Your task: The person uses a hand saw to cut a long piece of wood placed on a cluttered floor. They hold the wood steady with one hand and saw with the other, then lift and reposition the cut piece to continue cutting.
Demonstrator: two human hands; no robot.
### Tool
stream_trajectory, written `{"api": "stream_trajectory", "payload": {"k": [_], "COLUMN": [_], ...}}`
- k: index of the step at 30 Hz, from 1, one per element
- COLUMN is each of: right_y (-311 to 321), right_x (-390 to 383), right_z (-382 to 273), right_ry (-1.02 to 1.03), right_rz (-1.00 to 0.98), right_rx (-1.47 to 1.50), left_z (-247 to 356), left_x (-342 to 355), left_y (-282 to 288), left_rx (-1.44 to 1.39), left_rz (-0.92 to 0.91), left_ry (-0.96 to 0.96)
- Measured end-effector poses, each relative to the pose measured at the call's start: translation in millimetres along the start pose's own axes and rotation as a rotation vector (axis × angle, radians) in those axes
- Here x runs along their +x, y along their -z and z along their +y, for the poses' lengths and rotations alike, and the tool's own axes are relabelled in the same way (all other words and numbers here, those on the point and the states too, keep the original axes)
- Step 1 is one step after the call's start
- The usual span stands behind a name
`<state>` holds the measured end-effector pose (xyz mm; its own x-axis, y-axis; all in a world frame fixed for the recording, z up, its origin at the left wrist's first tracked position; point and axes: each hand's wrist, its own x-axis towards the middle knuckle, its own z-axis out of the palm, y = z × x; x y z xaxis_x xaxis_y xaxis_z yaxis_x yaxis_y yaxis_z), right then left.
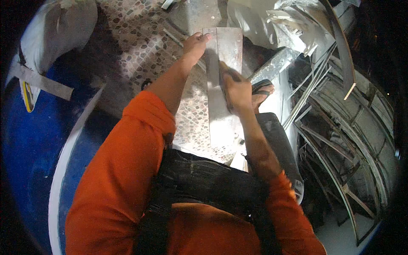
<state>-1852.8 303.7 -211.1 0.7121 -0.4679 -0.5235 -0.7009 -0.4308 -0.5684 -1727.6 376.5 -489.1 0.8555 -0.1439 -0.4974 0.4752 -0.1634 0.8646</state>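
A long, flat, pale board (231, 46) extends away from my lap, with a groove or seam running along its length. My left hand (196, 46) is closed on the board's left edge near the far end, its thumb over the top. Halfway along the board, my right hand (238, 91) is wrapped around a narrow, dark hand tool (223, 70) with a tan front end. The tool rests on or just above the board's face. My fingers and shadow hide most of it, so its kind is unclear. Strong light washes out the board's near end.
Mosaic-patterned flooring (140, 38) lies beyond and left of the board. A blue surface with a white rim (63, 170) curves along the left. Pale sacks (250, 23) stand at the far side. Thin strips (312, 83) and curved framing (340, 127) crowd the right, near a sandaled foot (263, 91).
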Motion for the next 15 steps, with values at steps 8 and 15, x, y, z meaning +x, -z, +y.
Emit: {"api": "stream_trajectory", "payload": {"k": [8,15], "right_y": [145.0,17.7], "right_x": [-309.9,-29.9], "right_z": [-11.1,-15.3], "right_ry": [-0.269,-0.289], "right_rz": [0.057,0.053], "right_rx": [-0.019,0.041], "left_z": [41.4,60.3], "left_x": [-33.6,-34.6], "left_y": [23.0,5.8], "left_rx": [-0.087,-0.089], "left_rz": [-0.218,-0.269], "left_ry": [0.331,0.269]}}
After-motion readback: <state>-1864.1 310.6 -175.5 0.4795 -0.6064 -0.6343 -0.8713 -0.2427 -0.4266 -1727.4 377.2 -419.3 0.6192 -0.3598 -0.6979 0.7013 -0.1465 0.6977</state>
